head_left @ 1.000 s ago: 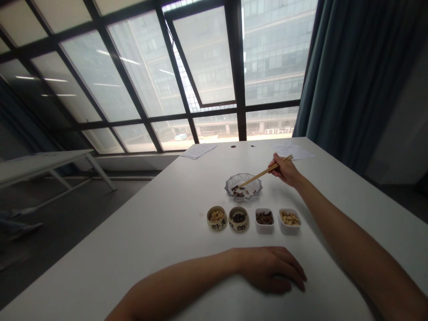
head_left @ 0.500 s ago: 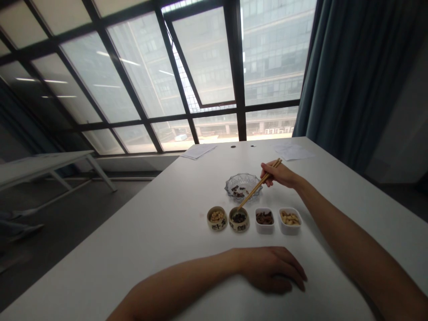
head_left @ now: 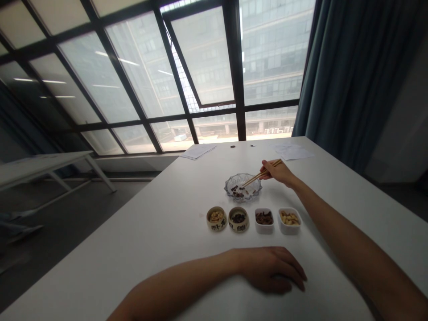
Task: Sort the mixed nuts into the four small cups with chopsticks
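My right hand (head_left: pixel 276 172) grips a pair of wooden chopsticks (head_left: pixel 260 174), whose tips are over the clear glass bowl (head_left: pixel 229 192). Dark and brown pieces (head_left: pixel 238 194) lie in that bowl. Whether the tips pinch anything is too small to tell. In front of it stand a round patterned cup with pale nuts (head_left: pixel 216 216), a matching cup with dark pieces (head_left: pixel 238 218), a white square dish with brown strips (head_left: pixel 264 217) and a white dish with pale yellow pieces (head_left: pixel 289 218). My left hand (head_left: pixel 272 269) rests palm down on the table, holding nothing, fingers stretched out.
The white table (head_left: pixel 160 214) reaches toward the window. Papers (head_left: pixel 198 151) lie at its far left and more papers (head_left: pixel 294 150) at its far right. Two small dark spots sit between them. A second table (head_left: pixel 47 165) stands left; a blue curtain (head_left: pixel 337 89) hangs right.
The chopstick tips have moved up and away from the cup of dark pieces to the glass bowl. My right hand has tilted with them. My left hand stays where it was.
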A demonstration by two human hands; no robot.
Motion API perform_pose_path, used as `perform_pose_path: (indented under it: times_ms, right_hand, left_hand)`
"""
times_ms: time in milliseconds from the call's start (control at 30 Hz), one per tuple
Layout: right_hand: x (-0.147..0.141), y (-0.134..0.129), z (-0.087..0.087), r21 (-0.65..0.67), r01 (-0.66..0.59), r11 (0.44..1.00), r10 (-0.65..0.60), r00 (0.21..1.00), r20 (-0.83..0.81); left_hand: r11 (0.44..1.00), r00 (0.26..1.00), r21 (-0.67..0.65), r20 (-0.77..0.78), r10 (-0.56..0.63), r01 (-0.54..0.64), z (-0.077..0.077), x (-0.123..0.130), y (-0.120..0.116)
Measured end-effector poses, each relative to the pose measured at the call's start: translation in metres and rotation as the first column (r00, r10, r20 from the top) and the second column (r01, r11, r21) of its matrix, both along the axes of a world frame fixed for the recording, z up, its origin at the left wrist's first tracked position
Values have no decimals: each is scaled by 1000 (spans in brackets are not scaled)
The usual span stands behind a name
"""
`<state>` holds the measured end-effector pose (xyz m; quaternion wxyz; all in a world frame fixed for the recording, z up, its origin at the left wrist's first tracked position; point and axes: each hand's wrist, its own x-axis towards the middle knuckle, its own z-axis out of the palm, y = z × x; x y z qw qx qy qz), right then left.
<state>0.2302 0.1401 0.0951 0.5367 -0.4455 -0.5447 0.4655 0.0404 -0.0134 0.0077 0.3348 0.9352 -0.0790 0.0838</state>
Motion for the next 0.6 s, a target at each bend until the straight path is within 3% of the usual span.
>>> perform_pose_path:
  times_ms: [600]
  right_hand:
    - [-6, 5, -14, -66, 111, 992, -113, 993, -30]
  left_hand:
    - [1000, 999, -7, 34, -8, 9, 0, 0, -2]
